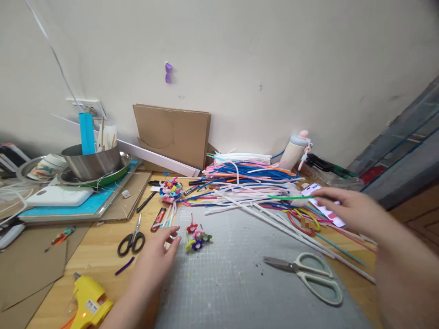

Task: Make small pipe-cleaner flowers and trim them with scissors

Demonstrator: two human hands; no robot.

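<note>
Pinched in the fingers of my right hand (pixel 350 208) is a green pipe cleaner (pixel 288 198), its free end pointing left over the pile of pipe cleaners (pixel 254 171). My left hand (pixel 159 251) is open above the left edge of the grey cutting mat (pixel 226 283), fingers loosely bent and holding nothing. Just right of its fingertips lie several small pipe-cleaner flowers (pixel 198 235) in red, pink, yellow, purple and green. Behind that hand sits a colourful bundle of pipe-cleaner flowers (pixel 170 191) with pale stems. Green-handled scissors (pixel 305 269) lie on the mat, blades apart.
Black-handled scissors (pixel 131 242) and a yellow glue gun (pixel 89 301), its light orange, lie left of my left arm. A metal pot (pixel 91 164) stands at the back left. A bottle (pixel 295 151) and a lit phone (pixel 327 205) are at the right. Cardboard (pixel 174 137) leans on the wall.
</note>
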